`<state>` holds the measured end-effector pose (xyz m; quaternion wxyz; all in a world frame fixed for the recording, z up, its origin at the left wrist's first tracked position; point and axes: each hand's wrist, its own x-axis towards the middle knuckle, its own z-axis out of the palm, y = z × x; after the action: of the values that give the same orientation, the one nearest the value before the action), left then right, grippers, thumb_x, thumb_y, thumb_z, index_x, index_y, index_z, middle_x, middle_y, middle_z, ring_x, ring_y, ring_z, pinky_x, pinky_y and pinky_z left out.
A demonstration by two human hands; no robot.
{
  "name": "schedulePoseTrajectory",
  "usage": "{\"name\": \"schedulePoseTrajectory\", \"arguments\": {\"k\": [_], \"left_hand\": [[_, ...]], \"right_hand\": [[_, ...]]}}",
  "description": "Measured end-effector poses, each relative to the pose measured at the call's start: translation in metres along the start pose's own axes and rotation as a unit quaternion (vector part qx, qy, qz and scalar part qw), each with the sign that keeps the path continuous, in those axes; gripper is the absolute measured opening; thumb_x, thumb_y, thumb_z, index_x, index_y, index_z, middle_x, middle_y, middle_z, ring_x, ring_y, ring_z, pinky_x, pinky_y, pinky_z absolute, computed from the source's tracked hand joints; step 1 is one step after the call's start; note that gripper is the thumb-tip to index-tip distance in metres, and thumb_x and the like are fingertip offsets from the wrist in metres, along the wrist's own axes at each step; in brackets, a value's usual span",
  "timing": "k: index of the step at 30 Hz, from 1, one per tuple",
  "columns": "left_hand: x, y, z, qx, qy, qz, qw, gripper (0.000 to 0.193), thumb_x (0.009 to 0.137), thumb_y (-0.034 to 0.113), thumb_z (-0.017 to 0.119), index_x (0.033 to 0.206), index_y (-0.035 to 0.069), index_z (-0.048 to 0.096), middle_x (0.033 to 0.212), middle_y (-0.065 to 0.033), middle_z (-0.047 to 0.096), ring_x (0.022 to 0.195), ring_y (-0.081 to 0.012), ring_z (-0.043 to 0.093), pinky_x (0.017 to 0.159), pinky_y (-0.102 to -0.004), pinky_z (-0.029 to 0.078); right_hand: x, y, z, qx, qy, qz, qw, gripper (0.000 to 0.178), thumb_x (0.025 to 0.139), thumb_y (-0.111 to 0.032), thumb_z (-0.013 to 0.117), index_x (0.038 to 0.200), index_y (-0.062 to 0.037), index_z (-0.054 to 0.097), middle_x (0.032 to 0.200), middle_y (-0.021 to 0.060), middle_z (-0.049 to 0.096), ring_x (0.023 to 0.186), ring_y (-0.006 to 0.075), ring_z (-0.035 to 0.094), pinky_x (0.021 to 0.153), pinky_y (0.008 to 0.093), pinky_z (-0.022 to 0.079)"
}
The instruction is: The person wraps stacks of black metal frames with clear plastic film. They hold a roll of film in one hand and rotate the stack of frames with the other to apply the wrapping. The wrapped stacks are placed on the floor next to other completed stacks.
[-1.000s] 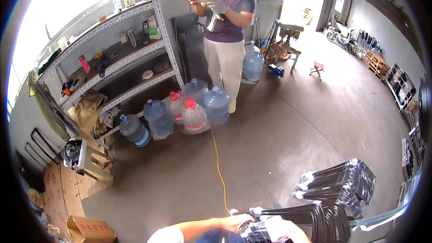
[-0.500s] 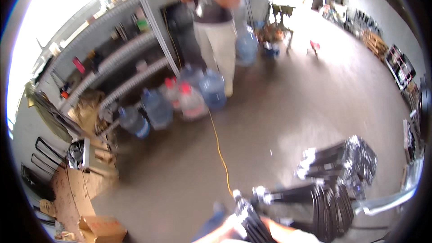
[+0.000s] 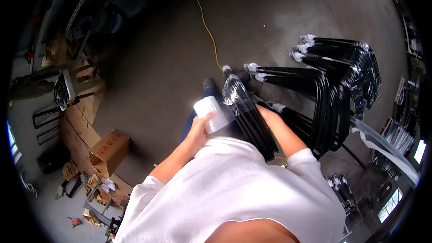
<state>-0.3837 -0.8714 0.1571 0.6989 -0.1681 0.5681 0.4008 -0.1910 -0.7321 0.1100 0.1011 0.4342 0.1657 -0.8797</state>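
From where I stand, the wearer's gaze has swung down: the water bottles have slid toward the upper left rim, the standing co-worker is out of view, and the tied bundle of straight black tubes (image 3: 256, 130), cut off by the lower edge earlier, now shows whole between the two hands. The left hand (image 3: 200, 125) is closed around a white, cylindrical roll of clear plastic film (image 3: 209, 109), thumb across its front. A translucent sheet seems to run from it to the bundle's film-covered upper part, so wrapping looks under way. The right hand (image 3: 268, 116) lies along the bundle's right side; its fingers are hidden, so I can't tell how firmly it grips. Beyond it, rightward, rest bent black tubes (image 3: 330, 108); left of the left hand sits a brown cardboard box (image 3: 109, 150).
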Motion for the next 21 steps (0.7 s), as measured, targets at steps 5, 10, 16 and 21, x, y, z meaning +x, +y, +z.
{"name": "schedulePoseTrajectory", "arguments": {"k": [5,10,16,21], "left_hand": [[-0.05,0.018,-0.004,-0.006,0.002,0.027,1.0,0.064,0.071,0.03,0.066,0.121,0.001,0.037,0.115,-0.0115,0.047,0.109,-0.0222,0.046,0.092,-0.0357,0.037],[-0.082,0.043,0.023,0.025,-0.037,0.077,0.996,0.067,0.071,0.032,0.065,0.123,0.0,0.036,0.113,-0.0132,0.048,0.107,-0.0249,0.047,0.093,-0.0382,0.036],[-0.101,0.082,0.045,0.054,-0.101,0.092,0.989,0.064,0.073,0.031,0.062,0.123,0.0,0.036,0.114,-0.0127,0.048,0.107,-0.0245,0.047,0.09,-0.039,0.038],[-0.126,0.123,0.062,0.042,-0.113,0.173,0.978,0.058,0.073,0.028,0.063,0.118,-0.002,0.042,0.108,-0.0116,0.052,0.102,-0.0224,0.05,0.09,-0.0339,0.039]], "right_hand": [[-0.074,0.079,-0.053,-0.136,0.036,0.002,0.99,0.085,0.073,-0.051,0.063,0.129,0.0033,0.03,0.125,0.0145,0.043,0.114,0.0168,0.043,0.096,0.0292,0.033],[-0.087,0.078,-0.022,-0.218,0.148,-0.083,0.961,0.057,0.069,-0.038,0.071,0.098,0.0084,0.056,0.089,0.0115,0.06,0.082,0.0164,0.055,0.076,0.0288,0.042],[-0.094,0.065,-0.002,-0.224,0.228,-0.128,0.939,0.036,0.068,-0.026,0.071,0.084,0.0064,0.063,0.073,0.0053,0.061,0.07,0.0108,0.053,0.067,0.0256,0.042],[-0.123,0.009,0.043,-0.168,0.182,-0.184,0.951,0.028,0.074,-0.014,0.067,0.095,0.0047,0.063,0.083,0.0069,0.064,0.077,0.0129,0.058,0.071,0.0252,0.044]]}}
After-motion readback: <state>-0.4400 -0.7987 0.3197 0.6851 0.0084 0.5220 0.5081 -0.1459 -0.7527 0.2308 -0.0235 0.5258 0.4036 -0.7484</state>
